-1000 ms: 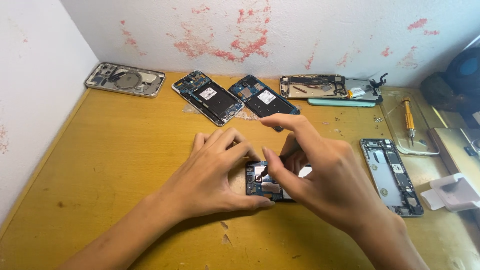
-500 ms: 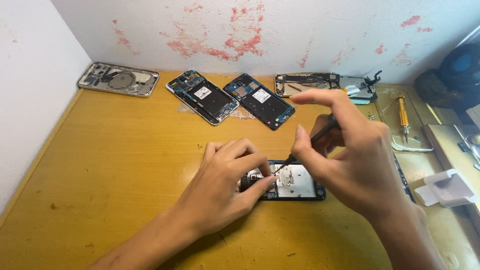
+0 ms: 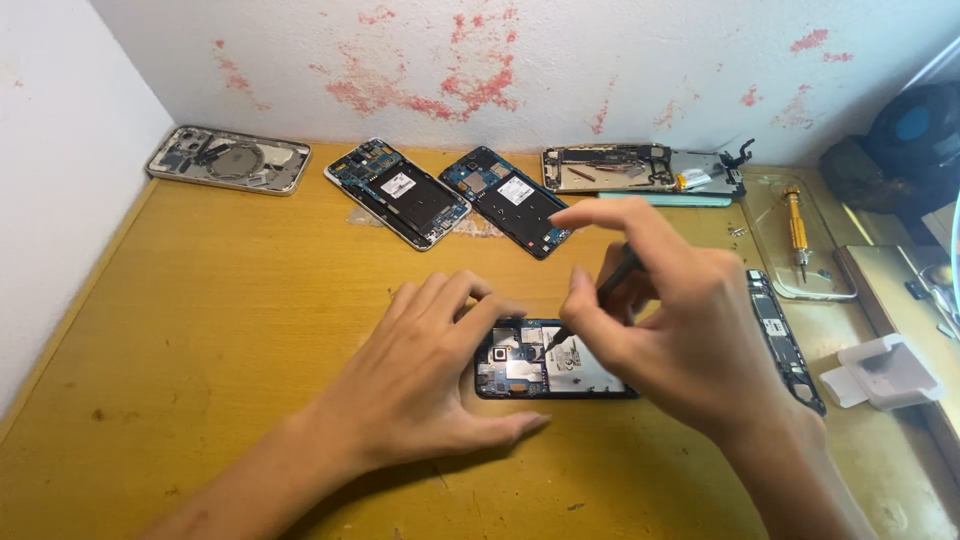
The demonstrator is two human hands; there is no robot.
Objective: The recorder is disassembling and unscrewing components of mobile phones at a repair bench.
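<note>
Lower centre of the frame: left hand (image 3: 420,385), fingers spread and pressed flat on the tabletop (image 3: 230,330), thumb and fingertips bracing the left end of the opened phone (image 3: 550,362); it steadies the phone and clamps nothing.

Centre right: right hand (image 3: 675,325), thumb and fingers pinched together on a thin dark tool (image 3: 612,285), tip lowered onto the phone's exposed board.

Opened phone: lies flat at the centre of the frame, back cover off, circuit board and metal shield showing. Judged light and stiff, but fragile inside, with small connectors and thin parts easily bent. Best held by the outer frame edges, never by the board.

Right of centre: a bare phone frame (image 3: 785,340) partly behind the right wrist; a small white box (image 3: 885,370) beside it.

Upper right: an orange-handled screwdriver (image 3: 797,232) on a clear tray.

Far edge, along the wall: four dismantled phones in a row, from upper left (image 3: 228,160), (image 3: 398,192), (image 3: 510,200), to upper centre right (image 3: 640,170).

Change against the earlier picture: the phone keeps its place under both hands; the right hand sits lower and closer over the board, its forefinger less raised.
</note>
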